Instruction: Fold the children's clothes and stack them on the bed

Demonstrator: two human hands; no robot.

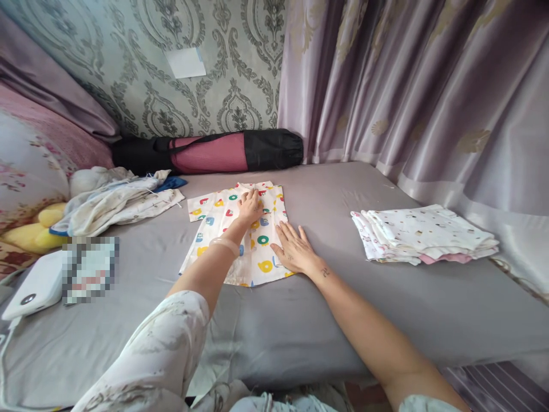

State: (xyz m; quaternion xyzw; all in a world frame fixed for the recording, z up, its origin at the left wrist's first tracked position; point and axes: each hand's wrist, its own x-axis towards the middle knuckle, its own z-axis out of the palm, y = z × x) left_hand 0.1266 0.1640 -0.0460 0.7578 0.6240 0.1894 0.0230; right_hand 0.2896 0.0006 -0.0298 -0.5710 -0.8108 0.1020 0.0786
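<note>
A small short-sleeved shirt [218,229], white with colourful printed shapes, lies spread on the grey bed sheet. Its sleeve on the left points outward, while no sleeve sticks out on the right, where the fabric looks folded inward. My left hand [250,207] rests on the upper middle of the shirt just below the collar, fingers lying on the cloth. Flat on the shirt's lower right edge is my right hand [294,249], its fingers spread, partly on the fabric and partly beside it.
To the right lies a stack of folded clothes [429,232]. Rumpled clothes [115,200] and a yellow plush toy [32,232] are at the left, near a white device [36,286] with a cable. A black and pink rolled bag [210,153] lies along the wall.
</note>
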